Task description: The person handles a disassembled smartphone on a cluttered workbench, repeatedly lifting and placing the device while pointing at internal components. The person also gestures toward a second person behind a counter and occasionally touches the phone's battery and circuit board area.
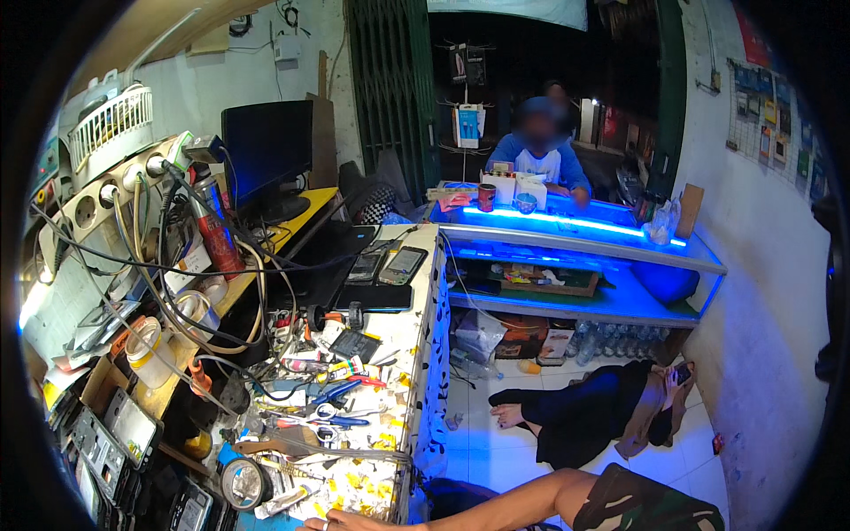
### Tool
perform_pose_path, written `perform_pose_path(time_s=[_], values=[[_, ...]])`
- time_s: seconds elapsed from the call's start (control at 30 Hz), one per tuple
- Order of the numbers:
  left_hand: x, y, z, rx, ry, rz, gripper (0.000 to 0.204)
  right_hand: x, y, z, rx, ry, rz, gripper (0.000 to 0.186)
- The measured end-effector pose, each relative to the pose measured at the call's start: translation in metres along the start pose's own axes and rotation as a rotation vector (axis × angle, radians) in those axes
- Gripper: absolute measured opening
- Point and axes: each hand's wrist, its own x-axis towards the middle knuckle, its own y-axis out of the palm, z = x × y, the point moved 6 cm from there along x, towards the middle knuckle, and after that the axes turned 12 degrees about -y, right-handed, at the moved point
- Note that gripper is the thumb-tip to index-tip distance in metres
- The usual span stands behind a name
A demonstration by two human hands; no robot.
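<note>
My right forearm (pixel 513 506) reaches in from the lower right, out of a dark patterned sleeve. My right hand (pixel 350 520) is at the near edge of the cluttered workbench (pixel 376 473), a ring on one finger. The picture's lower edge cuts off most of its fingers, so its grip is hidden. Nearest to it are a white tube (pixel 285 500) and a round tin (pixel 243 483). Farther up the bench lie a brush (pixel 274 445), blue-handled pliers (pixel 341 390) and scissors (pixel 328 421). Smartphones (pixel 403 265) lie at its far end. My left hand is out of view.
Cables (pixel 164 265) loop across the left from a power strip (pixel 88 212). A monitor (pixel 266 155) stands on a yellow shelf. Someone in a blue cap (pixel 540 108) sits behind the blue-lit glass counter (pixel 575 305). Another person (pixel 593 411) lies on the floor, holding a phone.
</note>
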Motion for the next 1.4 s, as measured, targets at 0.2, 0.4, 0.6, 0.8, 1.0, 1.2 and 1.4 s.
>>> perform_pose_path(time_s=[0.2,0.4,0.6,0.8,1.0,1.2,1.4], values=[[-0.001,-0.001,-0.002,-0.023,0.013,0.002,0.039,0.025,0.017,-0.008,-0.061,-0.048,-0.029,0.056],[-0.001,-0.004,-0.004,-0.026,0.02,0.027,0.041,0.019,0.018,-0.013,0.071,-0.017,0.068,0.052],[-0.002,-0.003,-0.005,0.005,-0.004,0.026,0.041,0.028,0.025,-0.016,0.049,-0.06,0.007,0.049],[-0.002,-0.001,-0.001,0.023,-0.043,0.048,0.042,0.02,0.033,-0.017,0.074,-0.06,0.02,0.051],[-0.001,0.006,0.002,0.074,-0.04,0.024,0.041,0.017,0.034,-0.017,0.023,-0.067,-0.092,0.048],[-0.001,0.005,0.001,0.067,-0.041,0.027,0.039,0.039,0.039,-0.03,0.125,-0.144,0.068,0.042],[-0.002,0.002,0.0,0.076,-0.055,0.035,0.035,0.07,0.029,-0.059,0.37,0.046,0.077,0.012]])
